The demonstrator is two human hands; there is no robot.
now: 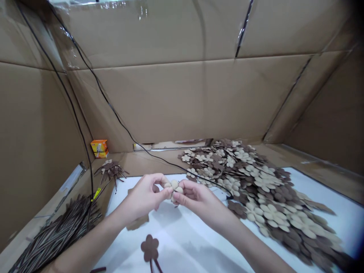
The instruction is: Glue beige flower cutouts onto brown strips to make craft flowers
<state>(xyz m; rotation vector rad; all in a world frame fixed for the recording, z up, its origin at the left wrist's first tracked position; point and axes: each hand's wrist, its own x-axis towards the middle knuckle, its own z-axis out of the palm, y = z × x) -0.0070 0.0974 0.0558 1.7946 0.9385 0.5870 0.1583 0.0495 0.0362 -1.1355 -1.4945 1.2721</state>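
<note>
Between my two hands, above the white work surface [182, 242], is a small cream flower cutout [174, 185] with rounded petals. My left hand [152, 191] pinches its left side between thumb and fingers. On the other side, my right hand [196, 195] grips the flower with thumb and curled fingers. A dark bit shows just under the flower, too small to name. Nearer to me lies a brown flower [149, 248] with two thin brown strips running down from it. A brown flat piece [138, 223] is partly covered by my left hand and forearm.
A large heap of cream and brown flowers [267, 189] spreads along the right. Many thin dark strips [59, 235] lie at the left, near a yellow-handled tool [96, 194]. Finished-looking flowers [110, 168] sit by an orange box [99, 148]. A black cable [125, 127] crosses the cardboard walls.
</note>
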